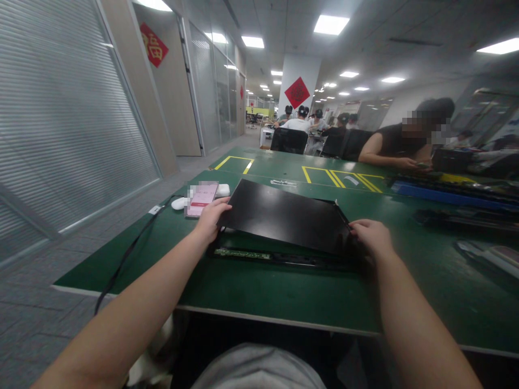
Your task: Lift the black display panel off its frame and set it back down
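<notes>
A thin, flat black display panel (284, 213) spans the space between my two hands, tilted over the table with its left part raised. My left hand (211, 217) grips its left edge, thumb and fingers closed on it. At the opposite edge, my right hand (372, 236) pinches the right side. Whether those fingers also touch the dark frame there I cannot tell. Below the panel's near edge lies a black frame strip (295, 261) with a narrow green circuit board (242, 254) along its left part. The panel hides whatever is under it.
A phone (201, 199) and a white mouse (178, 203) are left of the panel on the green table (284, 302). A black cable (133, 243) runs over the left edge. Yellow tape marks (332, 177) are beyond; a blue tray (454, 195) and another person (389, 143) are at right.
</notes>
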{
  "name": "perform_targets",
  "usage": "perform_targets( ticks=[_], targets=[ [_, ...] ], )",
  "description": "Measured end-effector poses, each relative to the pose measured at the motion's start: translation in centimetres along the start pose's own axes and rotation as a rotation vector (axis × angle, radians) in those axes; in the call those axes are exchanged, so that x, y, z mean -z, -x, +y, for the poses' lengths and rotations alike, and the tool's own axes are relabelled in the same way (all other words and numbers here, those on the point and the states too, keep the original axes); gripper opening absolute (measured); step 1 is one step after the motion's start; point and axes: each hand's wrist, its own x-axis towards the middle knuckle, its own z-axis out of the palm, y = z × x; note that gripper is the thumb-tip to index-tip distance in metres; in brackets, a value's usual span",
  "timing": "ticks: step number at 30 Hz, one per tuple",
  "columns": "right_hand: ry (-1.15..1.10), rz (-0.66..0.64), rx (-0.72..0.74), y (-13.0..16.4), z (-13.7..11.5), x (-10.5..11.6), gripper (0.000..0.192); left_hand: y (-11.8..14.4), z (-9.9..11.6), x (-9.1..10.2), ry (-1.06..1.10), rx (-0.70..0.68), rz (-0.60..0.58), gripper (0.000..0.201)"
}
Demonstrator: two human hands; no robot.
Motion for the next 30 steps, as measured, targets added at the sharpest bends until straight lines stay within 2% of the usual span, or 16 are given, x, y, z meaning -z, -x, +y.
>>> perform_targets(
  ticks=[15, 30],
  targets=[
    [0.031, 0.007, 0.027, 0.12, -0.06, 0.10, 0.029, 0.29, 0.21, -0.09, -0.021, -0.015, 0.001, 0.040],
    [0.001, -0.010, -0.013, 0.15, -0.04, 0.15, 0.031, 0.50, 0.35, -0.23, -0.017, -0.014, -0.005, 0.036]
  ],
)
